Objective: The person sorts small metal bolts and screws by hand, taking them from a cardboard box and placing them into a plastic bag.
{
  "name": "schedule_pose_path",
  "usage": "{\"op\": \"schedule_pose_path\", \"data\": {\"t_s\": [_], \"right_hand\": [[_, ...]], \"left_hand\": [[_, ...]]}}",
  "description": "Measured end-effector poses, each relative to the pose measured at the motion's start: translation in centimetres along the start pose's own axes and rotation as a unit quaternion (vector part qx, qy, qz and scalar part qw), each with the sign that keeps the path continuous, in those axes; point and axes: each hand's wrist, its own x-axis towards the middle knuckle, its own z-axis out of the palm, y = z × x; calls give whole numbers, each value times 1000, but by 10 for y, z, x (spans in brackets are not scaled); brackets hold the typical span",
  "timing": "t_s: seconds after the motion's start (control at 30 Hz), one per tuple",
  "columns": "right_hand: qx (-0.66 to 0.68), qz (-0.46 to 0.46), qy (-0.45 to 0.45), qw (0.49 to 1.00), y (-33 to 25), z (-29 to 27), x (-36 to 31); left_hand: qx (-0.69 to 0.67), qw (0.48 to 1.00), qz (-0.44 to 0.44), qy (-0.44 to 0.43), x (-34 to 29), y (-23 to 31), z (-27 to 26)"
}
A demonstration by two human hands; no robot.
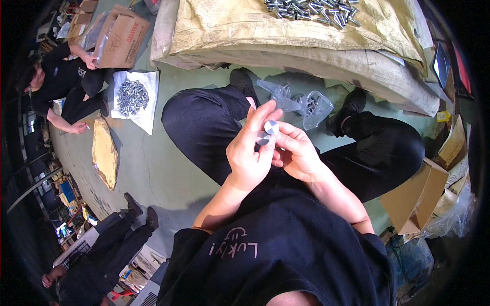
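Observation:
Two small metal parts with round, shiny flat faces are held close together in front of my lap. My left hand (pixel 249 153) is closed on the lower metal part (pixel 263 138), its fingers pointing up and its thumb beside the face. The fingertips of my right hand (pixel 301 155) pinch the upper metal part (pixel 271 127), which sits just above and right of the other. My hands almost touch, and whatever lies behind the two faces is hidden. Beyond them on the floor, between my feet, is a clear plastic bag (pixel 317 113) with metal parts inside.
A cloth-covered surface (pixel 245 38) ahead bears a pile of metal pins (pixel 326 11). To the left, more metal parts (pixel 133 98) lie on a white sheet (pixel 149 120), near a person holding a cardboard box (pixel 122 38). An open carton (pixel 411 199) stands at right. Another person is lower left.

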Motion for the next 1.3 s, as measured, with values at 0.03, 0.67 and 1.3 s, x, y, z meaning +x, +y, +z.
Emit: {"op": "schedule_pose_path", "data": {"t_s": [0.03,0.67,1.3], "right_hand": [[6,-14,23,1000,2,0,0],[-463,-310,117,822,-5,4,-4],[-390,-291,113,866,-21,1,-4]], "left_hand": [[-55,998,-39,10,0,0,1],[-212,951,-221,-42,1,-9,-14],[-366,886,-278,-64,15,-8,-27]]}}
